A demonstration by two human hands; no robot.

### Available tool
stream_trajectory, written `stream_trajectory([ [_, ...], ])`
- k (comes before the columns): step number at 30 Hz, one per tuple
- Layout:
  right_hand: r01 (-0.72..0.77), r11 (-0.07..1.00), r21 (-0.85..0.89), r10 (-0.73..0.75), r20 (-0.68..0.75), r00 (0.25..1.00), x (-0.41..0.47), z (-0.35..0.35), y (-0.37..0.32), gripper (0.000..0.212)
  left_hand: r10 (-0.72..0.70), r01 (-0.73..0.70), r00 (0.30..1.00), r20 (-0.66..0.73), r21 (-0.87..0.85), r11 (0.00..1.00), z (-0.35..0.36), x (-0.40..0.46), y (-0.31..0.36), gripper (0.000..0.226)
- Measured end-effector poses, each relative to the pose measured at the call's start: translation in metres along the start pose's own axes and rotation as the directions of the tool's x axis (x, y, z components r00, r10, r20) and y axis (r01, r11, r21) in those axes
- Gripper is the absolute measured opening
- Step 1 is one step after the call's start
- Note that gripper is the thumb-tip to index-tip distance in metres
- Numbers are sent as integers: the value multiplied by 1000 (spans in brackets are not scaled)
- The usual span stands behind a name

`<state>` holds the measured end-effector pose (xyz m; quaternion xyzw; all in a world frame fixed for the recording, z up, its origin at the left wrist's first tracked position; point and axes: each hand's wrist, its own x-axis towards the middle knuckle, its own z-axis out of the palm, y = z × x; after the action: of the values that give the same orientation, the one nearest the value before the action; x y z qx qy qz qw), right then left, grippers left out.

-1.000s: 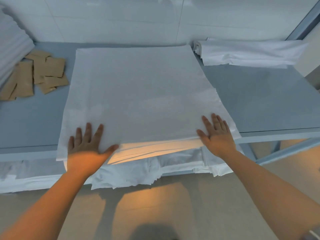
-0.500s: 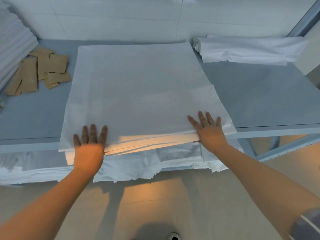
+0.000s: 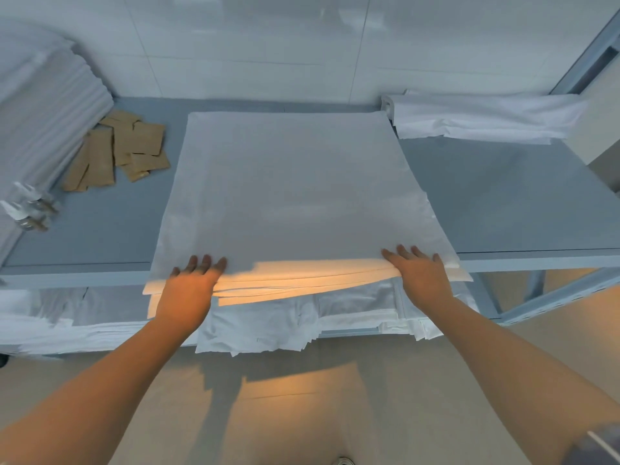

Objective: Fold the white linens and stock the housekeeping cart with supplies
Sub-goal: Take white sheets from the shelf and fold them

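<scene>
A large folded white linen (image 3: 295, 196) lies flat on the grey shelf top (image 3: 520, 209), its layered near edge hanging slightly over the front. My left hand (image 3: 189, 290) rests flat on the near left corner with straight fingers. My right hand (image 3: 419, 276) lies flat on the near right edge, fingers spread on the cloth. A second folded white linen (image 3: 476, 119) sits at the back right against the wall.
Several brown paper packets (image 3: 117, 152) lie at the back left beside a stack of white ribbed items (image 3: 43, 105). Small wrapped bottles (image 3: 30, 209) sit at the left edge. More white linens (image 3: 261, 323) fill the lower shelf. A metal frame post (image 3: 587, 58) rises at right.
Both hands slid back toward me along the linen to its near edge, and my left thumb closed in against the fingers. The camera view shifted slightly.
</scene>
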<state>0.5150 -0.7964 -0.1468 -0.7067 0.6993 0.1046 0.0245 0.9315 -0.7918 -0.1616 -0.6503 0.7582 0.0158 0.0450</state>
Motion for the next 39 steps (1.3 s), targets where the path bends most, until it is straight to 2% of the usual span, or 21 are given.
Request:
stream_trajectory([
  [5,-34,997,76,39,-75,996,-30,-8,-5,62,-36,36,999,3,-8,999,-26,-30,-3,39],
  [7,-21,996,92,34,-138,990,-43,-11,-8,61,-10,9,999,-35,-13,1000,-34,-44,-7,37],
  [11,33,993,116,10,-353,936,-70,-19,-9,56,19,-33,970,-244,-53,998,-50,-70,-18,45],
  [14,68,990,122,7,-533,846,-91,-32,-10,52,2,-35,922,-387,-79,996,-65,-83,-22,31],
  [17,66,989,136,33,-624,781,-107,-49,-8,46,0,-55,844,-536,-87,995,-82,-95,-19,28],
  [19,78,985,155,43,-656,754,-115,-58,-2,41,-3,-54,827,-562,-84,995,-94,-102,-15,27],
  [23,97,978,186,44,-635,771,-137,-59,7,31,-3,-23,853,-521,-43,999,-110,-116,-5,24],
  [26,101,971,217,44,-579,814,-155,-47,9,33,2,-5,873,-488,-4,1000,-116,-126,1,34],
  [31,93,957,275,85,-572,816,-165,-45,14,24,44,-41,832,-553,17,999,-137,-135,9,20],
  [35,55,938,343,129,-489,863,-169,-41,21,8,102,-80,812,-574,63,995,-161,-134,22,19],
  [39,13,933,361,151,-422,894,-178,-30,22,7,112,-77,808,-578,86,993,-180,-127,34,18],
])
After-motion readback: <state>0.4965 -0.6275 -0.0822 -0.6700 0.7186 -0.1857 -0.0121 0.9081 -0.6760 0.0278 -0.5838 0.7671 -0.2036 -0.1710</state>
